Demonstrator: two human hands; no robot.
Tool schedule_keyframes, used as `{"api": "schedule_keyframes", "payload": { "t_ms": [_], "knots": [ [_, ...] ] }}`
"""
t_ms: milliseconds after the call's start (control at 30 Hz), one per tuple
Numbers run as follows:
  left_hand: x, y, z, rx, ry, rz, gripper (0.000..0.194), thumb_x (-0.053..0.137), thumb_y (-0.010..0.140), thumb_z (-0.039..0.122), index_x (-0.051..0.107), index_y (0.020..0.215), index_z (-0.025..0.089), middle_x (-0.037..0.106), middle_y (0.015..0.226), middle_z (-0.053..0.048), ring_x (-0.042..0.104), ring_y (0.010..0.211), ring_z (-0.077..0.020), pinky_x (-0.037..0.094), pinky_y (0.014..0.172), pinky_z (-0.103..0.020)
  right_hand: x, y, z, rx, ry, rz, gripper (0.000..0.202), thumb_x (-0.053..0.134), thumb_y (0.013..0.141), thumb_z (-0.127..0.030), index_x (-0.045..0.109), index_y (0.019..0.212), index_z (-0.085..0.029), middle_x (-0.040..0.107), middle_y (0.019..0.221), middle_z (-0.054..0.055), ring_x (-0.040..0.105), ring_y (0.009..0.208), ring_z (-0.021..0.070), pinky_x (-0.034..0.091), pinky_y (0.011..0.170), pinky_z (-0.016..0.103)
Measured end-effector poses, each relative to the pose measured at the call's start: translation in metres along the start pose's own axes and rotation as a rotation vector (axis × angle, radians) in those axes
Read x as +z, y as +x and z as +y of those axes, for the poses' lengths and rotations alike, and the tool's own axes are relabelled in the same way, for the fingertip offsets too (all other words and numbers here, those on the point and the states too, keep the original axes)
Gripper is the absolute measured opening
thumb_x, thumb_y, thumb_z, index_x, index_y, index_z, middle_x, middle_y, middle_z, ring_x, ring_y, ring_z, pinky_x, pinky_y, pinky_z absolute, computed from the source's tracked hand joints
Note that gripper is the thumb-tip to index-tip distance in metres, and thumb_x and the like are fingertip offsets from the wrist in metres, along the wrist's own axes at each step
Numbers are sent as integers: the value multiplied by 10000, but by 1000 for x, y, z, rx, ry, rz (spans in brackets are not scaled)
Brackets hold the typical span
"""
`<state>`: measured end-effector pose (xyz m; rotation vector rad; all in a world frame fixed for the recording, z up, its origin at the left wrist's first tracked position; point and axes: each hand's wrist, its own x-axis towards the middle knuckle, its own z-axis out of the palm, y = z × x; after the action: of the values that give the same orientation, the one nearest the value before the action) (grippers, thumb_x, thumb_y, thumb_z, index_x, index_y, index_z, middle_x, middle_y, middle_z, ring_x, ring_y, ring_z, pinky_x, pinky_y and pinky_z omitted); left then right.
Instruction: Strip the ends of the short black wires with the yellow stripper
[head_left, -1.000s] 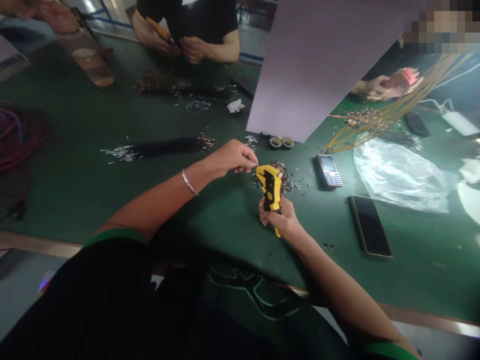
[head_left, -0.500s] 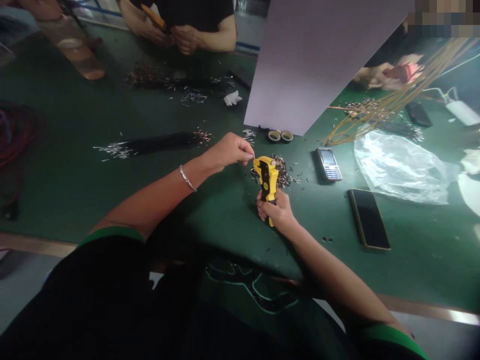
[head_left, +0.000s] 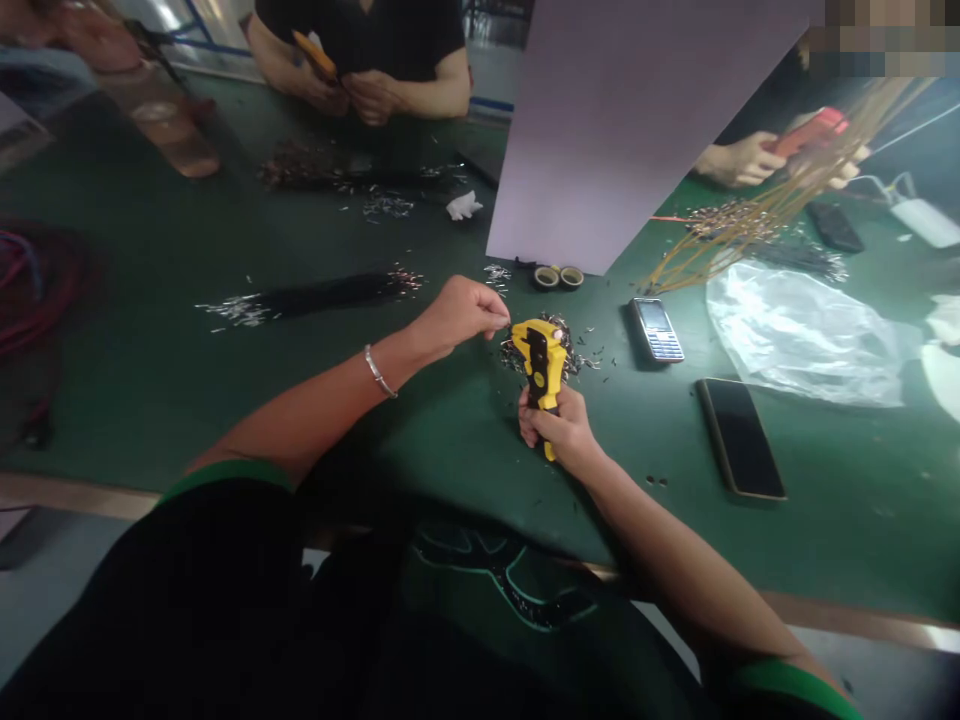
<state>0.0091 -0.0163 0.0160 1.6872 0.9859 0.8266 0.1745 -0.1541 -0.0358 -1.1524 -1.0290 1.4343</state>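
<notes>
My right hand (head_left: 562,430) is wrapped round the grips of a yellow and black wire stripper (head_left: 539,362), which points away from me above the table. My left hand (head_left: 474,310), with a bracelet (head_left: 379,372) on its wrist, is pinched closed just left of the stripper's jaws. Whatever its fingertips hold is too small to make out. Under and behind the stripper lies a pile of short dark clippings (head_left: 576,350). To the left, a bundle of black wires (head_left: 322,293) lies flat, bare metal showing at both ends.
Two tape rolls (head_left: 559,277) sit by a pale upright panel (head_left: 577,130). Rightward are a keypad phone (head_left: 658,330), a smartphone (head_left: 741,438) and a clear plastic bag (head_left: 806,335). Across the table, co-workers' hands (head_left: 367,95) hold tools near more wires (head_left: 360,180).
The stripper and my right hand have shifted slightly right and nearer to me. My left hand stays pinched by the jaws. A co-worker's hands at right have moved a red tool.
</notes>
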Motion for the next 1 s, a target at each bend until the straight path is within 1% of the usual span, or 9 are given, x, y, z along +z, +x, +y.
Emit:
{"api": "schedule_keyframes", "payload": {
  "t_ms": [200, 300, 367, 467, 567, 667, 800, 900, 1000],
  "knots": [
    [5, -1, 2, -43, -14, 35, 79, 687, 692, 122, 709, 618, 140, 561, 459, 10, 438, 440, -72, 327, 500, -275, 1, -4, -2, -47, -113, 27, 142, 630, 631, -194, 559, 754, -201, 508, 491, -86, 445, 348, 87, 357, 352, 233],
    [1, 1, 0, -51, -1, 114, 95, 674, 681, 105, 690, 596, 146, 555, 457, 12, 427, 441, -72, 322, 497, -274, -4, -4, -5, -121, -120, 75, 150, 630, 634, -194, 568, 770, -200, 532, 542, -74, 468, 377, 90, 379, 376, 244],
    [-2, 3, -1, -22, 7, 173, 102, 663, 688, 113, 685, 596, 152, 559, 464, 13, 415, 442, -71, 319, 493, -272, -8, -3, -7, -177, -73, 136, 155, 624, 633, -188, 563, 774, -205, 540, 568, -73, 482, 398, 93, 410, 400, 254],
    [-2, 2, -1, 79, 40, 171, 94, 659, 708, 143, 700, 626, 161, 589, 497, 7, 448, 468, -78, 344, 504, -268, -13, 1, -10, -195, 4, 178, 165, 620, 617, -174, 561, 766, -209, 534, 562, -77, 484, 415, 98, 429, 423, 265],
    [2, -3, 2, 102, 74, 133, 91, 648, 716, 154, 714, 656, 171, 621, 530, 2, 499, 500, -89, 376, 518, -263, -14, 3, -10, -165, 38, 148, 186, 628, 604, -167, 577, 778, -209, 538, 568, -72, 484, 437, 106, 432, 448, 277],
    [5, -7, 6, 110, 95, 122, 98, 643, 739, 174, 727, 689, 179, 652, 565, -3, 537, 530, -99, 399, 534, -263, -14, 3, -8, -139, 21, 96, 236, 636, 577, -166, 599, 807, -206, 566, 598, -58, 506, 480, 123, 435, 489, 293],
    [4, -11, 10, 161, 126, 142, 98, 656, 773, 201, 737, 723, 176, 670, 599, -11, 578, 581, -111, 446, 592, -273, -15, 3, -10, -105, -6, 22, 311, 643, 545, -177, 615, 855, -197, 606, 653, -32, 544, 565, 152, 451, 565, 315],
    [4, -12, 11, 169, 120, 158, 94, 660, 788, 211, 741, 764, 170, 675, 611, -11, 598, 600, -117, 474, 622, -277, -17, 3, -14, -118, -20, 14, 324, 653, 548, -180, 620, 870, -197, 620, 698, -20, 566, 618, 165, 459, 613, 322],
    [5, -12, 9, 186, 141, 182, 103, 649, 806, 217, 736, 771, 175, 679, 622, -8, 607, 617, -120, 488, 646, -281, -18, 3, -15, -115, -8, 8, 332, 657, 548, -182, 622, 878, -194, 622, 708, -18, 575, 623, 169, 462, 624, 326]
  ]
}}
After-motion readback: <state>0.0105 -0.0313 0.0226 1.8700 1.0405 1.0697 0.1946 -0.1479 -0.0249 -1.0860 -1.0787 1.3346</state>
